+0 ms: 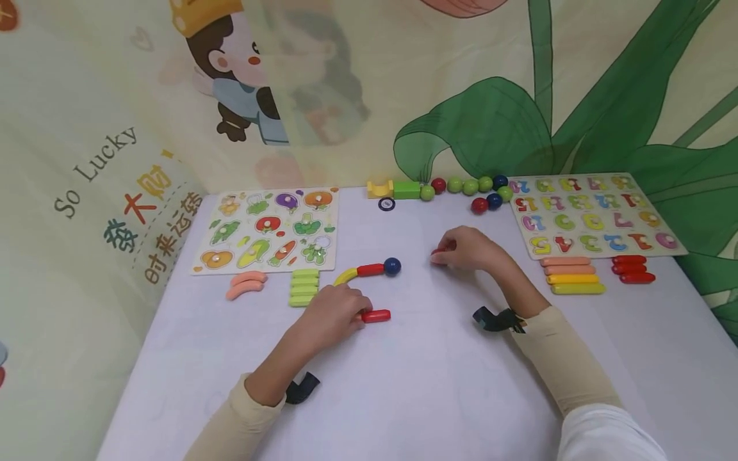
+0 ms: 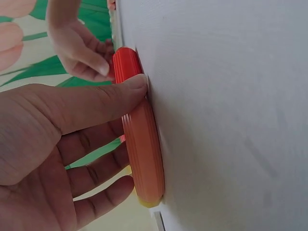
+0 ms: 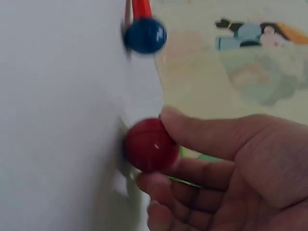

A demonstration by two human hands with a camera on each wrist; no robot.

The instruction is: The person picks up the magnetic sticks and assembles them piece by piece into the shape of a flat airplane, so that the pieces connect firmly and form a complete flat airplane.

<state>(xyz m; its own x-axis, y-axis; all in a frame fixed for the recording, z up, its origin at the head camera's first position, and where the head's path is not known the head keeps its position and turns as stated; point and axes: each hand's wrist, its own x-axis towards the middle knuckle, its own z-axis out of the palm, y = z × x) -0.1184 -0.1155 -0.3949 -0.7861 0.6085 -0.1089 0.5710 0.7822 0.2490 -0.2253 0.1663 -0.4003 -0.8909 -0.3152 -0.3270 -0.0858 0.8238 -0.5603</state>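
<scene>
My left hand [image 1: 334,315] pinches a ribbed toy stick row between thumb and fingers, low over the white table. In the left wrist view a red stick [image 2: 127,62] lies beyond the thumb, end to end with an orange stick [image 2: 142,149] that has a yellow tip. My right hand [image 1: 469,248] holds a dark red ball [image 3: 150,145] by thumb and fingertips, close to the tabletop. Between the hands, a curved yellow piece [image 1: 346,276], another red stick [image 1: 370,269] and a blue ball [image 1: 393,266] form a line, partly behind the left hand.
A vegetable puzzle board [image 1: 265,227] stands back left, a number puzzle board [image 1: 594,214] back right. Green sticks [image 1: 303,287] and pink curved pieces [image 1: 246,280] lie at left; straight sticks [image 1: 573,275] at right. Several balls [image 1: 470,186] and a green block [image 1: 407,190] line the back.
</scene>
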